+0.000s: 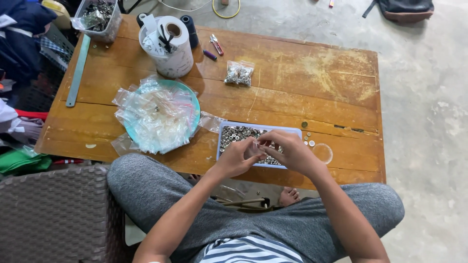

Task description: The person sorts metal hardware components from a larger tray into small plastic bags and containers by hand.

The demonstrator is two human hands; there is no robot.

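Head camera looks down past grey-trousered knees to the left hand (pixel 237 158) and right hand (pixel 288 150), fingertips pinched together on a small clear plastic bag (pixel 255 147), both narrowly closed around it, just above a shallow tray of small metal rings (pixel 233 134). The bag looks light, limp and slippery, best gripped at its open edge. Left of the tray, a teal plate (pixel 193 100) holds a heap of empty bags. Farther back lie a filled bag of rings (pixel 239 74), a white tub (pixel 171 58) and a metal ruler (pixel 78 70).
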